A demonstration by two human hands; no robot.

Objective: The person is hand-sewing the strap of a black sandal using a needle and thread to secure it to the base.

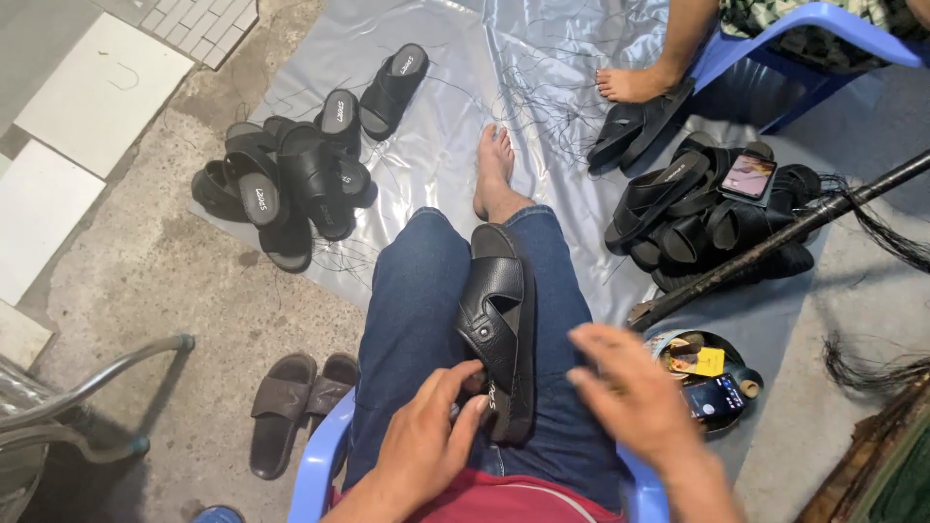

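A black leather sandal (499, 324) lies lengthwise on my lap, across my blue jeans (412, 310). My left hand (431, 431) rests on my thigh, its fingertips touching the sandal's heel end. My right hand (635, 392) hovers just right of the sandal, fingers spread and blurred, holding nothing. My bare foot (494, 174) stretches out onto a silvery plastic sheet (436, 126).
A pile of black sandals (286, 179) lies at the left, another pile (693, 218) at the right with a phone (748, 176) on top. A dark rod (775, 242) slants across. A round tray (722, 387) holds a phone. Another person's foot (635, 82) and blue chair (794, 29) are ahead. Brown slippers (291, 402) sit below left.
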